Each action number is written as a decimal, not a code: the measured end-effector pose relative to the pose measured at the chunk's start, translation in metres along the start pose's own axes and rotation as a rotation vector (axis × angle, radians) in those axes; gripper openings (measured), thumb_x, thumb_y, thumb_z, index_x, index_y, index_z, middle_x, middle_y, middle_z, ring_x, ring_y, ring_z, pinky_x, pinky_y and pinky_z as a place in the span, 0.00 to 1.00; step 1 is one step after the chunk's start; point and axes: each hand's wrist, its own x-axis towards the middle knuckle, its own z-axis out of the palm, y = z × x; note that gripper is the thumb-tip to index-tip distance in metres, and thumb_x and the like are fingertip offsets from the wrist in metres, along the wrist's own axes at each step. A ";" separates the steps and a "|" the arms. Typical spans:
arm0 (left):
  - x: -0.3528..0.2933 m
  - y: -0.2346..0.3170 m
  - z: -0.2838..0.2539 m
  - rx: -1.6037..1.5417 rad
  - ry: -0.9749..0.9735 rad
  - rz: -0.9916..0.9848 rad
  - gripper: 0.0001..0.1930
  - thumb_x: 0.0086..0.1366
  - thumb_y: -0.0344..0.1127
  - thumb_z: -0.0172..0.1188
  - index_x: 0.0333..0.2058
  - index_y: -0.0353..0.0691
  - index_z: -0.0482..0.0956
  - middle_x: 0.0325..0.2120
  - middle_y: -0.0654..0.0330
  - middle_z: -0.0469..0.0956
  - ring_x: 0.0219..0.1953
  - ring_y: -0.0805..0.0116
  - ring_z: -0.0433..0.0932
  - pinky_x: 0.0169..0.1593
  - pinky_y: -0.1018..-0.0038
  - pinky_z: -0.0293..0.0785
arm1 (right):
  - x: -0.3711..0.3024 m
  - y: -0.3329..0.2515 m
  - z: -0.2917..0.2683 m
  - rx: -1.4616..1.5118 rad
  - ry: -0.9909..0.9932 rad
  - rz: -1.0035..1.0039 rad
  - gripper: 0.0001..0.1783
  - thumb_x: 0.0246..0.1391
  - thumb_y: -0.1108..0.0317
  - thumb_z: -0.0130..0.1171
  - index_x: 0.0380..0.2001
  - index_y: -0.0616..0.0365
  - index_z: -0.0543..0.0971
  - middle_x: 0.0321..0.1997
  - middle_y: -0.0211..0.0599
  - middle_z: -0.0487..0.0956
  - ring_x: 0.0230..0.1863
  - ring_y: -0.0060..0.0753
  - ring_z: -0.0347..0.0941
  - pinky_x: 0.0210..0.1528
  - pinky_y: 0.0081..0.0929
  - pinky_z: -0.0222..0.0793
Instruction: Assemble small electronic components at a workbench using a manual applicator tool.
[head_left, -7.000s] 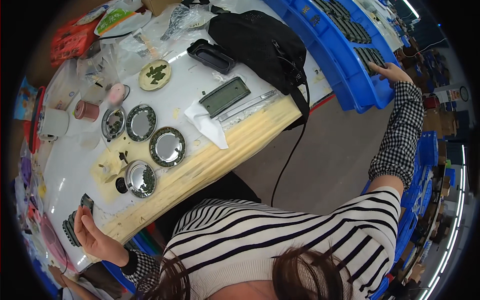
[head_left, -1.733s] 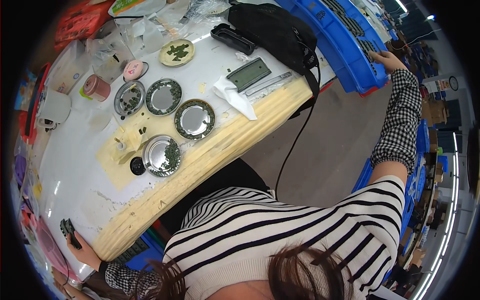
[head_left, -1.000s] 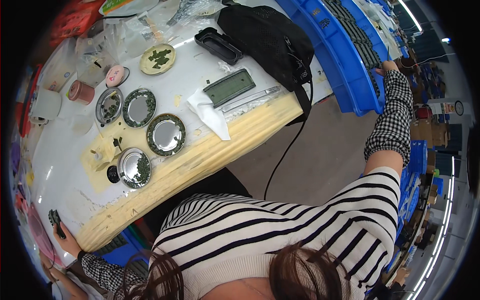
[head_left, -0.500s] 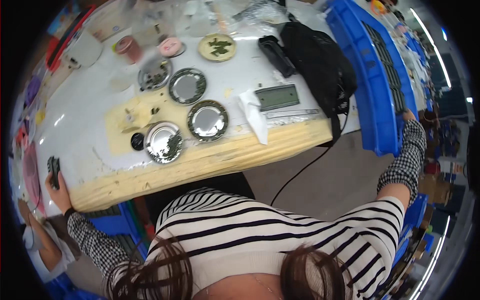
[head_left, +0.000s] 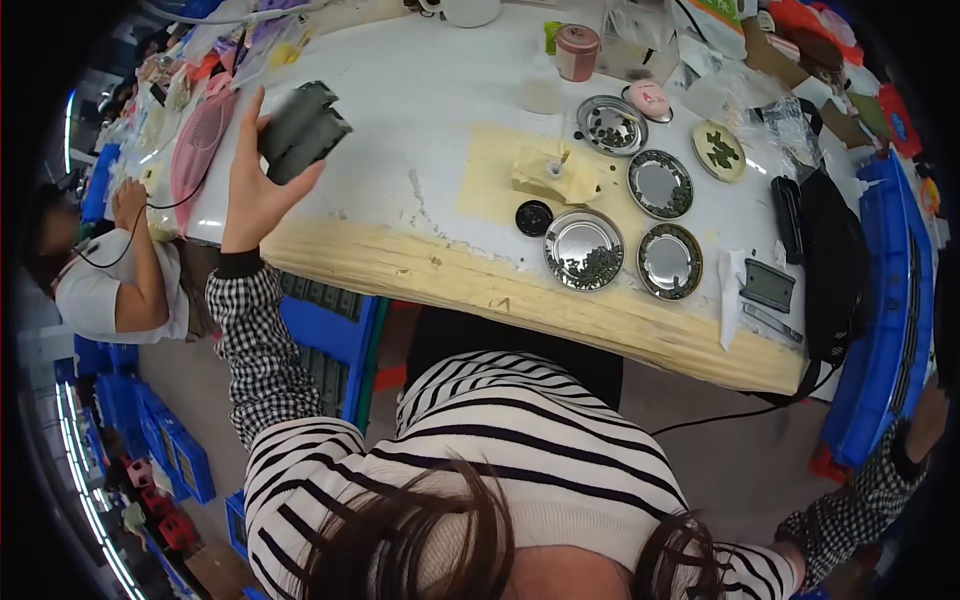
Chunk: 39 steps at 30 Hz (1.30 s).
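Observation:
Over the left end of the table, my left hand (head_left: 262, 190) is raised and holds a dark green rectangular plastic part (head_left: 305, 132) between thumb and fingers. The part is tilted and a little blurred. At the far right my right hand (head_left: 930, 425) is beside a long blue bin (head_left: 878, 330); its fingers are in shadow and cannot be made out. A similar green plastic part (head_left: 768, 286) lies on the table's right side, with a white cloth (head_left: 732, 300) next to it.
Round metal dishes with small dark green bits, among them one near the front (head_left: 584, 250), stand on the table (head_left: 390, 130). A pink jar (head_left: 577, 52) and black bag (head_left: 838, 265) are farther back. A co-worker's arm (head_left: 145, 270) is at left. A blue crate (head_left: 330, 335) sits under the table.
The view has turned left. My left hand has lifted the green plastic part from near the table's left edge. My right hand has drawn back to the picture's right rim.

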 end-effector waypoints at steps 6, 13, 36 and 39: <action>-0.010 0.158 0.052 -0.303 -0.261 0.402 0.67 0.43 0.30 0.76 0.72 0.37 0.32 0.57 0.45 0.64 0.57 0.55 0.70 0.56 0.64 0.72 | 0.079 -0.210 0.092 0.311 -0.279 -0.545 0.59 0.26 0.48 0.78 0.64 0.62 0.66 0.58 0.43 0.72 0.37 0.41 0.78 0.40 0.31 0.75; 0.002 0.198 0.083 -0.334 -0.381 0.604 0.69 0.40 0.28 0.75 0.70 0.35 0.28 0.72 0.44 0.26 0.62 0.48 0.65 0.49 0.66 0.81 | 0.061 -0.217 0.121 0.129 -0.244 -0.543 0.55 0.30 0.49 0.74 0.62 0.67 0.66 0.53 0.38 0.73 0.22 0.30 0.71 0.27 0.24 0.68; 0.014 0.248 0.081 -0.219 -0.391 0.779 0.70 0.42 0.40 0.80 0.71 0.36 0.32 0.67 0.35 0.50 0.67 0.41 0.56 0.66 0.51 0.55 | 0.027 -0.193 0.073 -0.126 -0.057 -0.217 0.44 0.33 0.58 0.71 0.57 0.60 0.70 0.45 0.36 0.75 0.20 0.32 0.73 0.26 0.24 0.70; 0.014 0.245 0.078 -0.261 -0.317 0.756 0.72 0.43 0.52 0.79 0.72 0.39 0.31 0.69 0.34 0.46 0.72 0.39 0.46 0.70 0.44 0.45 | 0.015 -0.151 0.042 -0.044 -0.110 0.065 0.55 0.20 0.63 0.78 0.60 0.58 0.68 0.53 0.43 0.75 0.40 0.46 0.80 0.36 0.32 0.77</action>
